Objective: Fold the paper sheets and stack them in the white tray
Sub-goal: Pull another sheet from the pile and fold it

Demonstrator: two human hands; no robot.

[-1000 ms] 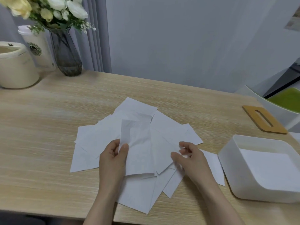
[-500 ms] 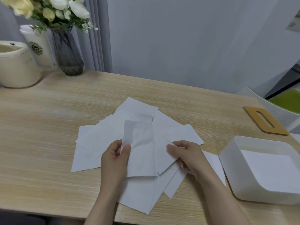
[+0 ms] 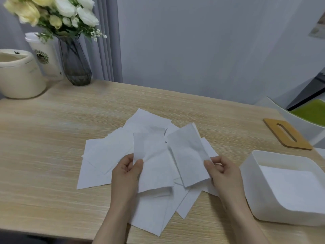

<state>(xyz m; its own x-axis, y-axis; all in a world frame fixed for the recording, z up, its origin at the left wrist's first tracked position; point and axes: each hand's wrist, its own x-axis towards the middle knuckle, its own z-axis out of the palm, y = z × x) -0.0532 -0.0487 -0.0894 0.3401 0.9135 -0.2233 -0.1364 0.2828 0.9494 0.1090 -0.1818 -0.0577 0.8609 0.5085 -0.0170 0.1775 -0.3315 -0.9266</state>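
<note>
The left hand (image 3: 127, 170) pinches the left edge of one sheet (image 3: 154, 166) between thumb and fingers; the right hand (image 3: 222, 170) pinches the right edge of what looks like that same sheet's other half (image 3: 189, 155), raised above the pile. It looks like a fold in the making: next the two halves need bringing together and creasing. Beneath lies a loose pile of paper sheets (image 3: 105, 152), perhaps eight, though the overlaps defeat a firm count. One white tray (image 3: 249, 175) sits on the desk (image 3: 52, 138) just right of the pile, seemingly holding some paper already.
</note>
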